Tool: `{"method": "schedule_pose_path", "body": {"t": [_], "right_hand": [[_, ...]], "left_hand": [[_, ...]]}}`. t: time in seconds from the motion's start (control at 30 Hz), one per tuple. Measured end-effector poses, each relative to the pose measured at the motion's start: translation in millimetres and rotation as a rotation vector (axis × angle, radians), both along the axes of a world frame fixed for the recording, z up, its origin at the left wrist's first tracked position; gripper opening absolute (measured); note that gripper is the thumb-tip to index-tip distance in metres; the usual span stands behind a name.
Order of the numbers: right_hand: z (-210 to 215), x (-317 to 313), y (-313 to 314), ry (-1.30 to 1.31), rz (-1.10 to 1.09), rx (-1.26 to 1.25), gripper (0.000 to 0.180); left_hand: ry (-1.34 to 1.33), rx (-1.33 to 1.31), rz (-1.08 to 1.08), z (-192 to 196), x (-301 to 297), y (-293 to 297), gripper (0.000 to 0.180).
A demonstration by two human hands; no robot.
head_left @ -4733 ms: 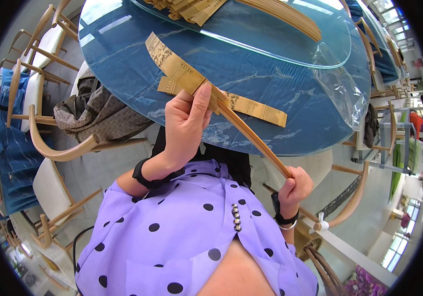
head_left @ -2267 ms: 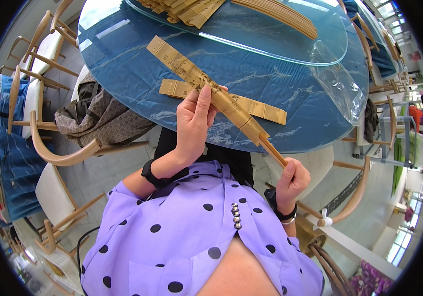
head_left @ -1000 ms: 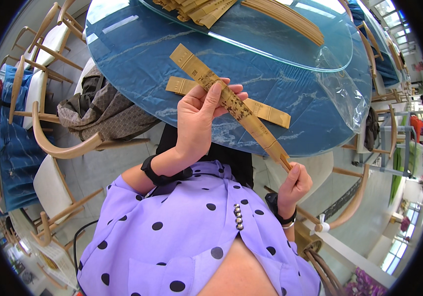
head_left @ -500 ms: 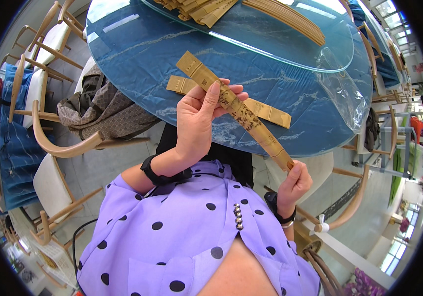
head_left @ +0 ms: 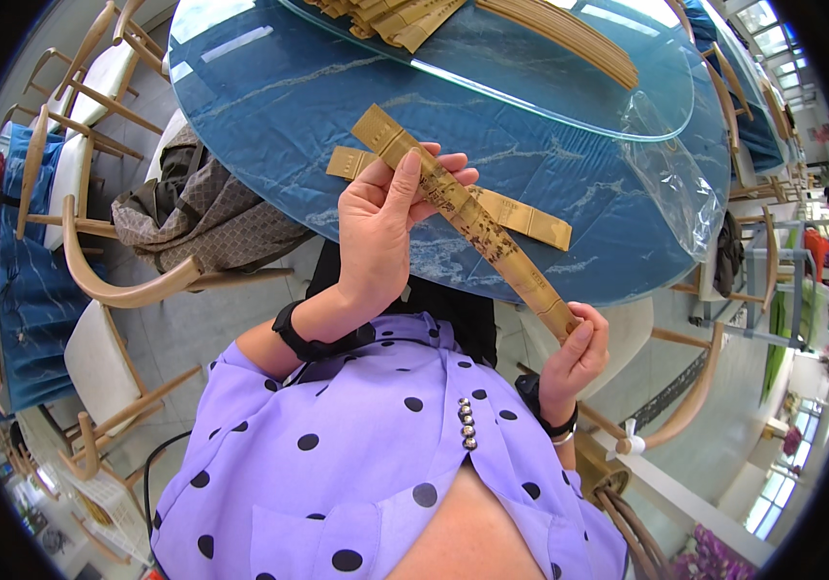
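Note:
A long gold paper sleeve [head_left: 484, 232] with a dark leafy print slants across in front of me, its upper end far left and its lower end near right. My left hand [head_left: 376, 227] pinches it in the upper part between thumb and fingers. At the lower end, my right hand [head_left: 574, 360] grips the tip with thumb and fingers closed. Beneath it, a second gold sleeve [head_left: 535, 222] lies crosswise on the blue tablecloth [head_left: 289, 126], its middle hidden by the held sleeve and my left fingers.
On the glass turntable [head_left: 530, 106] lie a fanned pile of gold sleeves [head_left: 409, 21] and a neat stack of long gold strips [head_left: 569, 41]. A clear plastic bag [head_left: 670, 193] rests at the table's right edge. Left, a patterned bag [head_left: 206, 217] sits by a wooden chair [head_left: 144, 290].
My left hand has shifted slightly left, and the sleeve's upper end has moved a little right and toward me. My right hand has risen slightly, still gripping the lower end.

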State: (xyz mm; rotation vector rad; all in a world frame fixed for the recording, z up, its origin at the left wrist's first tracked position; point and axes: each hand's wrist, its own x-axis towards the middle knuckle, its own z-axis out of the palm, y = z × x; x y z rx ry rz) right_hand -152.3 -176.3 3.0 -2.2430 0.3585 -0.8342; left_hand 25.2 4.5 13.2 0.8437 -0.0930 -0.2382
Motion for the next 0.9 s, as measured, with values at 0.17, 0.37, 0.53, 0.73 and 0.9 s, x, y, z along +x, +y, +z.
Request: {"method": "schedule_pose_path", "body": {"t": [0.17,0.37,0.53,0.73,0.9], "right_hand": [[-3.4,-1.4,3.0,-0.038,-0.006,0.008,0.037],[-9.4,3.0,-3.3,-0.078,0.089,0.108,0.047],[-6.8,1.7,-10.5,-0.049,0.139,0.162,0.024],[-5.7,3.9,-11.7,-0.113,0.225,0.145,0.02],[-5.8,2.9,-7.1,-0.13,0.179,0.267,0.025]], "left_hand": [[0.019,0.015,-0.009,-1.2,-12.0,-3.2,0.032],[0.006,0.011,0.022,-2.4,1.4,1.1,0.033],[-0.044,0.042,0.11,-5.0,17.0,14.3,0.035],[-0.039,0.079,0.1,-2.0,17.9,14.2,0.034],[-0.016,0.069,0.094,2.3,8.6,6.9,0.035]]}}
